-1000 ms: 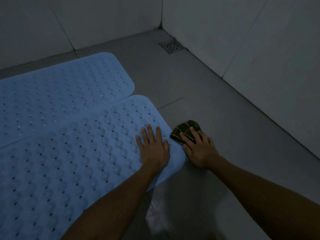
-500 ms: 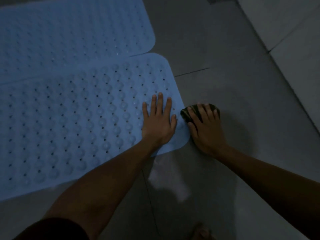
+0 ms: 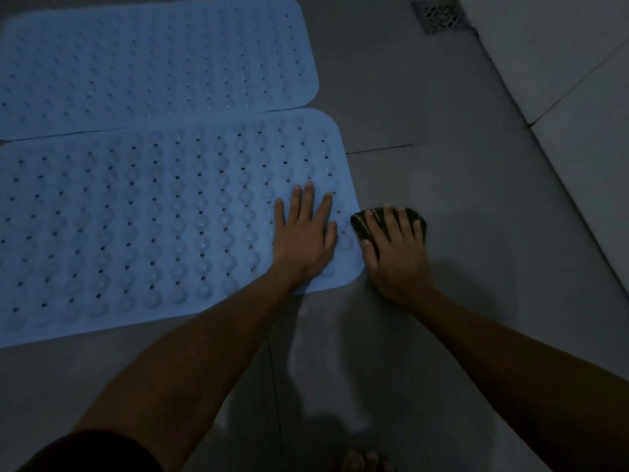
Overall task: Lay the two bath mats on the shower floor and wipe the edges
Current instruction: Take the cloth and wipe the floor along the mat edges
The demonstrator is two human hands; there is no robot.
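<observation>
Two light blue bath mats with rows of bumps and small holes lie side by side on the grey tiled floor. The far mat [image 3: 153,63] overlaps slightly with the near mat [image 3: 136,226]. My left hand [image 3: 304,236] rests flat, fingers spread, on the near mat's right end. Just beyond that mat's right edge, my right hand [image 3: 394,253] presses a dark striped cloth [image 3: 366,223] onto the floor. The cloth touches the mat's edge and is mostly covered by my fingers.
A square floor drain [image 3: 439,17] sits at the top right corner by the white tiled wall [image 3: 578,97], which runs down the right side. Wet sheen shows on the floor [image 3: 323,352] near me. My toes [image 3: 364,461] show at the bottom edge.
The view has tilted down and drawn back, showing more of both mats. My right hand with the cloth has slid nearer along the mat's right edge. My left hand stays pressed on the mat.
</observation>
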